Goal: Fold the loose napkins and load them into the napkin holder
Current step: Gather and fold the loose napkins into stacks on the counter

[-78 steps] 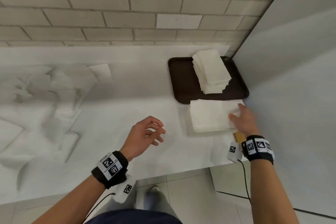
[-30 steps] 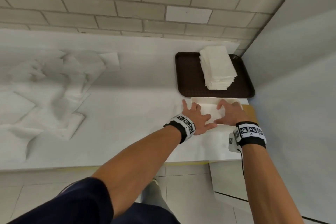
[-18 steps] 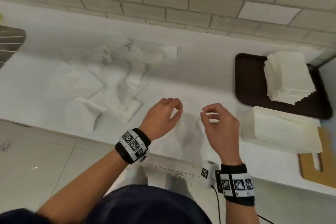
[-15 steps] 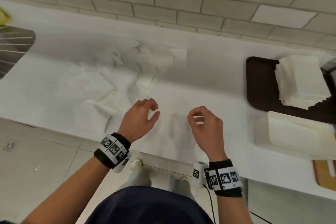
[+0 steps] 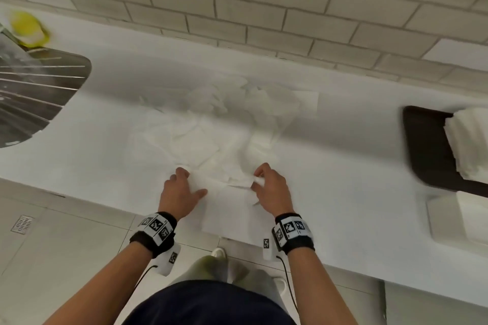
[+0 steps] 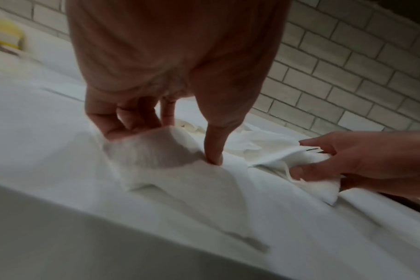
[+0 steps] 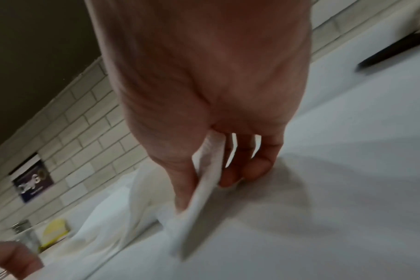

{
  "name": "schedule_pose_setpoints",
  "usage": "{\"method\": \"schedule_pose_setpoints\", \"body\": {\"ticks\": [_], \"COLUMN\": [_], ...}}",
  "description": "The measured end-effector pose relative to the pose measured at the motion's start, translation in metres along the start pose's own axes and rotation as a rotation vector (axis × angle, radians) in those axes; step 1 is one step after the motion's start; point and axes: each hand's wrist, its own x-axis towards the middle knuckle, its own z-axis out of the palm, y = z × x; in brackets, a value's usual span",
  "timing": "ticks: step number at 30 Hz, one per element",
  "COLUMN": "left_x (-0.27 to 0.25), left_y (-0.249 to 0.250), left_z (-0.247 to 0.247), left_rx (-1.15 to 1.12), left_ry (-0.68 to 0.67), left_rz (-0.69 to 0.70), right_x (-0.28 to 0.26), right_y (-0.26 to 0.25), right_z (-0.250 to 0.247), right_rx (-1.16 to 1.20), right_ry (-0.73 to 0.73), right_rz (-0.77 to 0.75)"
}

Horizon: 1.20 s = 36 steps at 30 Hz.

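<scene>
Both hands work one loose white paper napkin (image 5: 227, 206) lying on the white desk (image 5: 343, 192) at its near edge, the napkin's near part flat between the wrists. The left hand (image 5: 179, 192) has its grip curled under the napkin's far left corner, thumb pressing down beside it; the right hand (image 5: 272, 190) has a pinching grip on the far right corner, thumb and fingers closed on the lifted edge. The napkin's long axis seems to run across from grip to grip, its far edge raised toward the pile of crumpled white napkins (image 5: 224, 124) just beyond the fingers. The risk, I judge, is uneven pull: thin paper could tear at the pinch or fold askew, and a neighbouring sheet may drag along
</scene>
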Motion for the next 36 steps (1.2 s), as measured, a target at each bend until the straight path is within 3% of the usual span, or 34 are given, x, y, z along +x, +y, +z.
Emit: {"method": "schedule_pose_setpoints", "body": {"ticks": [5, 10, 14, 18, 24, 27, 33, 36], "left_x": [0.014, 0.010, 0.008, 0.006, 0.008, 0.007, 0.000, -0.003], "left_y": [0.026, 0.043, 0.034, 0.038, 0.053, 0.051, 0.043, 0.037], "left_z": [0.006, 0.011, 0.020, 0.019, 0.021, 0.024, 0.009, -0.002], "left_rx": [0.005, -0.615, -0.642, -0.714, -0.709, -0.700, -0.745, -0.746], "left_ry": [-0.170, -0.320, -0.376, -0.411, -0.336, -0.295, -0.229, -0.204], "left_rz": [0.143, 0.155, 0.172, 0.133, 0.095, 0.097, 0.175, 0.171], "right_x": [-0.014, -0.030, -0.038, -0.039, -0.048, -0.053, -0.069, -0.071], "right_y": [-0.002, 0.005, 0.046, 0.070, 0.043, 0.029, 0.032, 0.037], "right_z": [-0.056, -0.093, -0.086, -0.070, -0.048, -0.026, -0.010, -0.011], "right_rx": [0.374, 0.675, 0.315, 0.026, -0.470, -0.522, -0.381, -0.436], "right_ry": [0.243, 0.354, 0.309, 0.158, 0.128, 0.168, 0.363, 0.357], "right_rz": [-0.010, 0.066, 0.216, 0.190, 0.181, 0.163, 0.138, 0.129]}}
